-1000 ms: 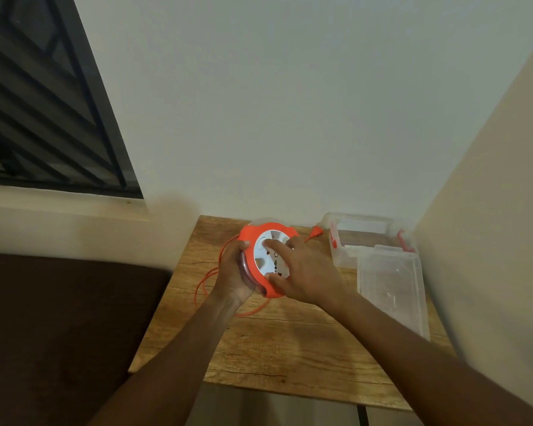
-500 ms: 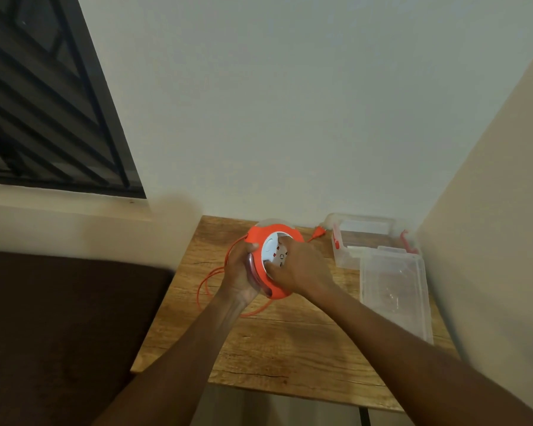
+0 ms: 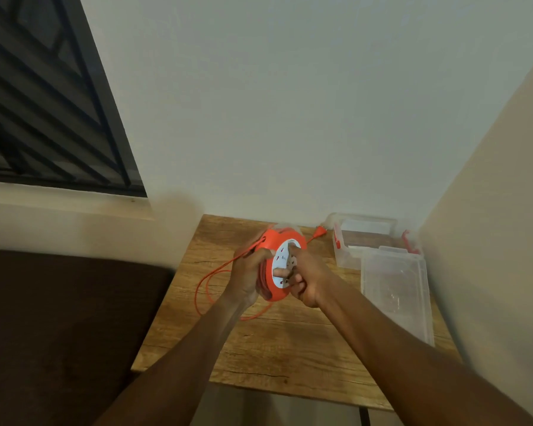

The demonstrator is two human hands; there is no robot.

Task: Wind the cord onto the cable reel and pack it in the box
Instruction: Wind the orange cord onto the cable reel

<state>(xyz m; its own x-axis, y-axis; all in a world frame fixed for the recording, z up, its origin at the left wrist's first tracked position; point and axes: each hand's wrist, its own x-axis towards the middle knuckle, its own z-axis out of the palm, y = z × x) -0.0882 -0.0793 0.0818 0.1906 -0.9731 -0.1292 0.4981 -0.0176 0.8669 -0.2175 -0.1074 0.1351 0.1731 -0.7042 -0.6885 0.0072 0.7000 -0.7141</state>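
Corner nook with a wooden counter

The wood-grain counter sits pushed into the corner where a white wall meets a cream side wall. Left of the counter lies a dark brown surface; above that, a dark barred window over a pale sill.

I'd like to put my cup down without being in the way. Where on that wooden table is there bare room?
The near strip of the table, between its front edge and the loose orange cord, is bare. The far left corner is also bare. It is crowded mid-table, where both hands hold the cable reel, and along the right, where the clear box and its lid lie.
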